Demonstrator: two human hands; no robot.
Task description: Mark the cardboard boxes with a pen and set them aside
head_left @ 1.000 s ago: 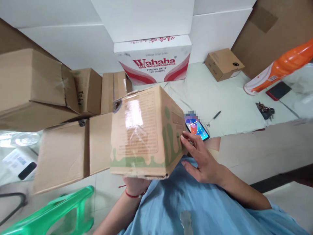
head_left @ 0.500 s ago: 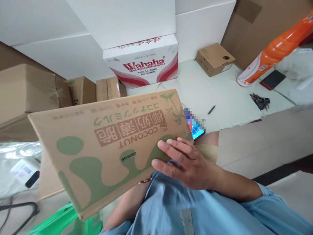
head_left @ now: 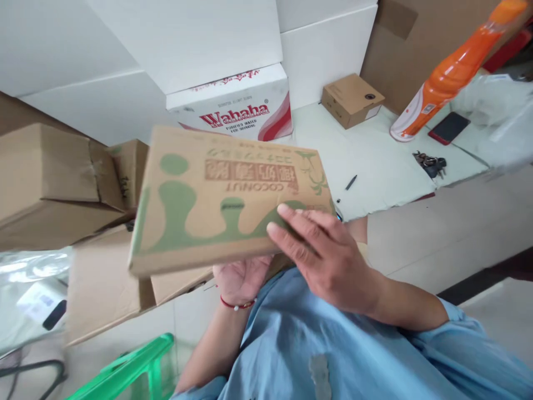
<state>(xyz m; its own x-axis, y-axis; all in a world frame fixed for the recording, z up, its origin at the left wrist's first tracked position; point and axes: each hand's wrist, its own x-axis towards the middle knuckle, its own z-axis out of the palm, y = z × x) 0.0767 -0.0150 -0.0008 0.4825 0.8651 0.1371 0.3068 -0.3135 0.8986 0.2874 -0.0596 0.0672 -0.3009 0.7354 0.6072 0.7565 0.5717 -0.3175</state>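
A brown cardboard box [head_left: 191, 216] with green drip shapes and "COCONUT" lettering is held in the air before me, its print upside down. My left hand [head_left: 242, 278] supports it from beneath, palm up, its fingers hidden under the box; a red bracelet circles that wrist. My right hand [head_left: 322, 247] lies over the box's near right corner, fingers stretched on the printed face and thumb out of sight. Behind the box's right end, only a sliver of a phone [head_left: 339, 214] shows.
A white Wahaha carton [head_left: 245, 119] stands behind. On the table [head_left: 375, 172] are a small brown box [head_left: 352, 100], an orange bottle [head_left: 449, 75], keys [head_left: 433, 165], a red-edged dark device [head_left: 449, 128] and a black pen [head_left: 351, 182]. Larger cartons [head_left: 62, 178] and a green stool [head_left: 125, 366] are left.
The coconut box has swung its left end up and away from me, lying flatter now. My left palm has come into view below it. The phone is now mostly covered.
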